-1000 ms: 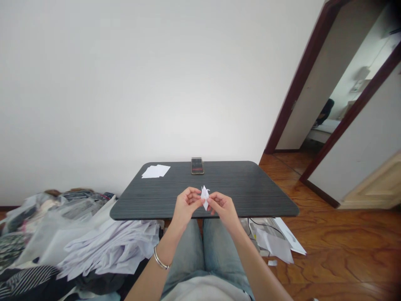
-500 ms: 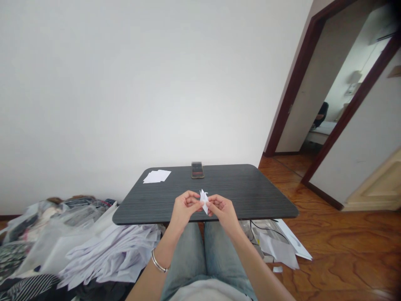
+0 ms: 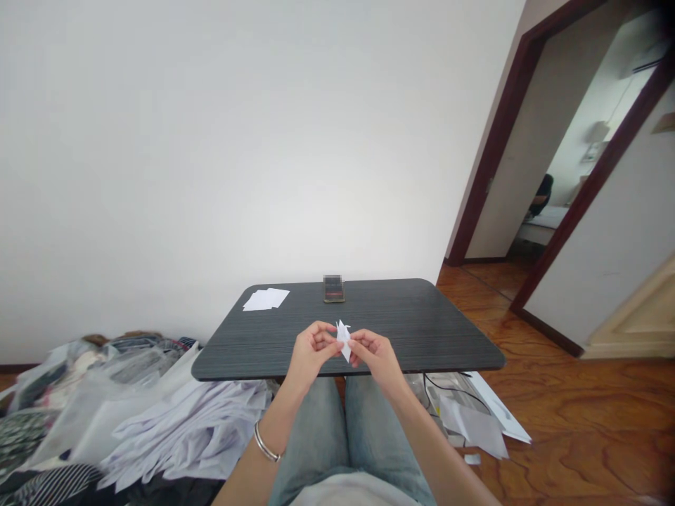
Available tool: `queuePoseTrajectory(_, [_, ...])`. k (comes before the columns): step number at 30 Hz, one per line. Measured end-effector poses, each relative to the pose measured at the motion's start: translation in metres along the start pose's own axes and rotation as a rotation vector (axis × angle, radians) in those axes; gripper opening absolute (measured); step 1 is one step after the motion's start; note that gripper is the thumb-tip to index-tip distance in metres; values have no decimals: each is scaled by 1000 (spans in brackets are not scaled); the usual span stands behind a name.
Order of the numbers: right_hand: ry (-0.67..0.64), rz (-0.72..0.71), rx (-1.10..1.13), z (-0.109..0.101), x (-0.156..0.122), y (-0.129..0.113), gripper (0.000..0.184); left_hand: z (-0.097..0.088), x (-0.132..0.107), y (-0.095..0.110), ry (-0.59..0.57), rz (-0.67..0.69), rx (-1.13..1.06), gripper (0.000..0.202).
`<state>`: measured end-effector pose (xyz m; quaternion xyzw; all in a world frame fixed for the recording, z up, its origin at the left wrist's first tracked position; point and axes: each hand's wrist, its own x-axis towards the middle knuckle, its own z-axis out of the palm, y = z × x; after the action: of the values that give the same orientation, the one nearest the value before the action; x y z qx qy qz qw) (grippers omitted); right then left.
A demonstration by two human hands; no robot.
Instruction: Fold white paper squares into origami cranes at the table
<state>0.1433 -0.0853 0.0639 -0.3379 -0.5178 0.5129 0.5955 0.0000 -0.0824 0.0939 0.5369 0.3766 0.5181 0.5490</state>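
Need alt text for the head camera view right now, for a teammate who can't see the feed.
The left hand and right hand pinch a small folded white paper piece between their fingers, above a dark gray table. Loose white paper sheets and a phone sit near the table's far edge.

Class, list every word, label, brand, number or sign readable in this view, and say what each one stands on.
None can be read: the phone on the table's far edge shows only a blurred dark and red patch, and any print on the papers on the floor is too small and blurred.
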Motion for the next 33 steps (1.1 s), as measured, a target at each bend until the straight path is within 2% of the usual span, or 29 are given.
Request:
queuePoseTrajectory(5, [10, 30, -45, 1, -1, 0, 29, 0, 0, 1, -18, 10, 23, 35])
queuePoseTrajectory(10, [55, -16, -74, 4, -5, 0, 30, 2, 0, 0, -30, 9, 6, 33])
queuePoseTrajectory(21, [42, -9, -23, -1, -5, 2, 23, 7, 5, -6, 22, 31, -12, 32])
queuePoseTrajectory(28, [59, 22, 57, 2, 0, 0, 26, 8, 4, -8, -25, 119, -6, 26])
queuePoseTrajectory(33, [203, -73, 37, 5, 1, 4, 25, 12, 2, -11, 29, 164, 2, 23])
